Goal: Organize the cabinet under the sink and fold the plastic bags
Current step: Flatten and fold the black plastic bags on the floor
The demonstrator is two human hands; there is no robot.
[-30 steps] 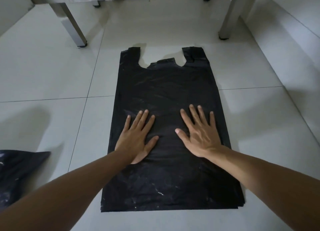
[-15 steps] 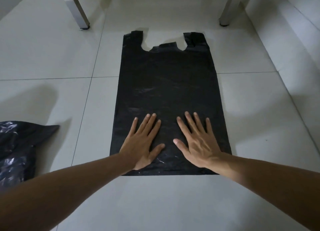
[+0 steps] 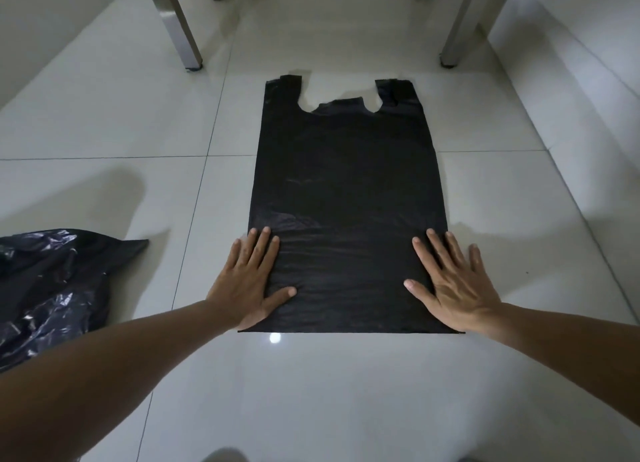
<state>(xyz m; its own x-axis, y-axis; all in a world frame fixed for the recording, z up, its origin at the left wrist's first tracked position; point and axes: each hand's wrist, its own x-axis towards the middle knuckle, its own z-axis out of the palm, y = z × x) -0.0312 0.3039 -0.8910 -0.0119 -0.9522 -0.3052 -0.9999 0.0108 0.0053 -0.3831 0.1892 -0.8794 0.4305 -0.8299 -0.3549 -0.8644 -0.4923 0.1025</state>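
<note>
While both flat hands, left [image 3: 251,281] and right [image 3: 453,281], press the bag [image 3: 346,191], sweep outward evenly so no creases stay before folding

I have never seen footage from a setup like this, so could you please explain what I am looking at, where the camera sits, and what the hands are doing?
There is no machine here: a person wears a wide-angle camera on the head, looking forward and down at their own bare arms. On the pale glossy tiled floor lies a flat black plastic carrier bag, its handles pointing away. The left hand and right hand press flat, fingers spread, on the bag's near corners; nothing is gripped. A crumpled heap of black plastic bags lies at the left. The metal legs of a stand rise at the far end.
</note>
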